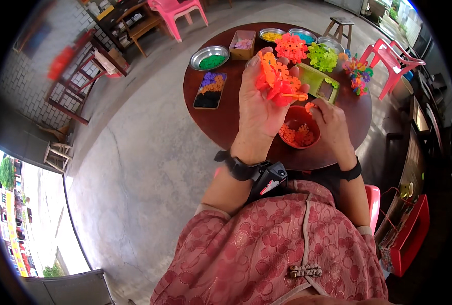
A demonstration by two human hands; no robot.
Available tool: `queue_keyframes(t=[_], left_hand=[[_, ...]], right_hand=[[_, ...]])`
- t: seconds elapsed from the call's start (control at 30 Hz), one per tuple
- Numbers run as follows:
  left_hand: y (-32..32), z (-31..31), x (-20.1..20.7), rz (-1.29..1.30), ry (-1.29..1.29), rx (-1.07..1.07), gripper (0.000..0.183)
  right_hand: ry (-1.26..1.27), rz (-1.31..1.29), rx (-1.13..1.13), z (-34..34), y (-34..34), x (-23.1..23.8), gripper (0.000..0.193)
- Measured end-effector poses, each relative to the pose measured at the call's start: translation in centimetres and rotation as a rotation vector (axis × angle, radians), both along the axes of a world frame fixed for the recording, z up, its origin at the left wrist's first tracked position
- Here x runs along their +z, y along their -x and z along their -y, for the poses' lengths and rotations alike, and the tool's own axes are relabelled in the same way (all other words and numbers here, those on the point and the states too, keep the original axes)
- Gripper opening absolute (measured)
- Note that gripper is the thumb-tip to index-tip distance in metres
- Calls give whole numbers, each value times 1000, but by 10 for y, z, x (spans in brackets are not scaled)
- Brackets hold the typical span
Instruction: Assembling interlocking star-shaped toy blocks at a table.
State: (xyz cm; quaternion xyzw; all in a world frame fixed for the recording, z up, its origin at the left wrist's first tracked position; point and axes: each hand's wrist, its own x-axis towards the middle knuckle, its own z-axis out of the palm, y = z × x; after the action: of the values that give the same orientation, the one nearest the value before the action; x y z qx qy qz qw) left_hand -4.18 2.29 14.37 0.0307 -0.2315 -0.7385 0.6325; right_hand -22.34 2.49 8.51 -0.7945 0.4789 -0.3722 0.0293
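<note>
My left hand (259,109) is raised over the table with its palm up, its fingers closed round a cluster of interlocked orange and red snowflake discs (277,76). To its right, my right hand (333,122) pinches a single orange snowflake disc (310,107) between thumb and finger, a little apart from the cluster. Below the hands stands a red bowl (293,114) with several loose orange discs (298,134) in it. Beyond the right hand lies a green tray (308,76), partly hidden by the hands.
The round brown table (221,119) carries a metal dish of green discs (212,62), a tray of purple, orange and black discs (211,91) and a box of pink pieces (243,43). Finished-looking balls, red (291,47) and lime (322,57), sit farther back. A pink chair (388,63) stands right.
</note>
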Motion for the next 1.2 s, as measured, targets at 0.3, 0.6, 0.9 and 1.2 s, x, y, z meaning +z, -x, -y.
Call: queue_keyframes(t=[0.3,0.6,0.9,1.2], left_hand=[[16,-14,-2,200,85,120,36],[23,-19,2,313,251,320,36],[25,-20,-1,257,346,266,47],[23,-12,-2,82,595,210,74]], right_hand=[[281,256,119,-71,-23,92,11],[242,331,92,-73,-22,91,12],[251,274,107,-81,-22,90,15],[461,316,231,-89,-16,90,20]])
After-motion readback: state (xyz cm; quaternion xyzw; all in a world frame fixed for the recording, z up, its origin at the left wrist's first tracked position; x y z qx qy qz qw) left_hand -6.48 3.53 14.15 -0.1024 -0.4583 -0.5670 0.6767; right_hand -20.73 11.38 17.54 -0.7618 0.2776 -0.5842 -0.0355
